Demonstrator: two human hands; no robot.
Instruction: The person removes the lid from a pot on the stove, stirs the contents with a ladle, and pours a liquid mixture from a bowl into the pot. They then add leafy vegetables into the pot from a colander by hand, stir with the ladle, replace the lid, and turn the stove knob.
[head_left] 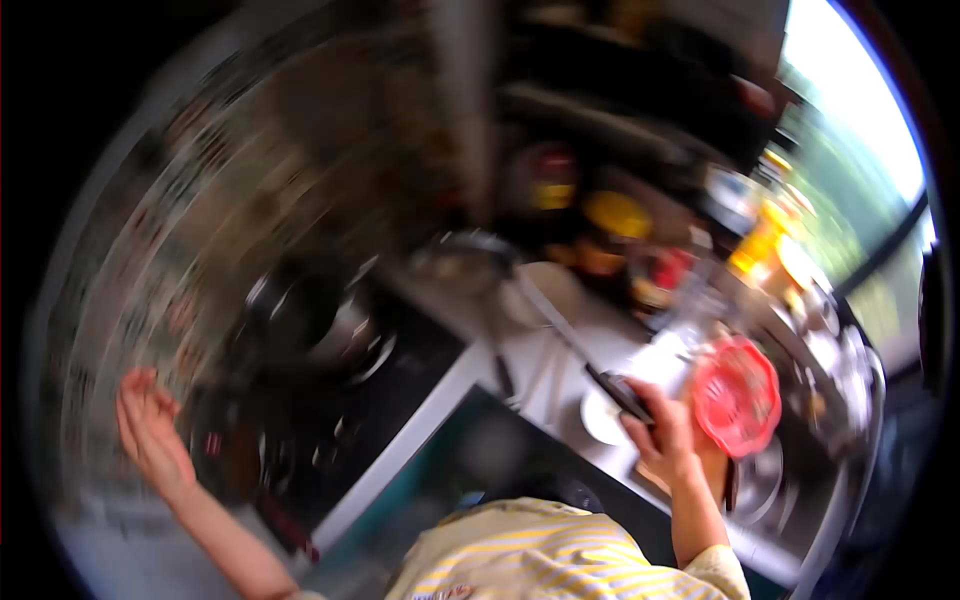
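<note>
My right hand [668,430] is closed round the black handle of a long utensil [565,330]. Its metal shaft slants up and left over the white counter, towards a round, shiny shape that is blurred. Just right of that hand is a red scalloped bowl [738,396], and a small white dish [602,414] lies to its left. My left hand [152,425] is raised at the far left, beside the dark stove, its fingers extended and holding nothing. A metal pot [340,325] stands on the stove, right of my left hand.
The black stove top [400,400] spans the left middle. Jars with yellow [617,214] and red lids stand at the counter's back. A yellow bottle [765,240] is near the window. A sink with metalware [762,485] is at the right.
</note>
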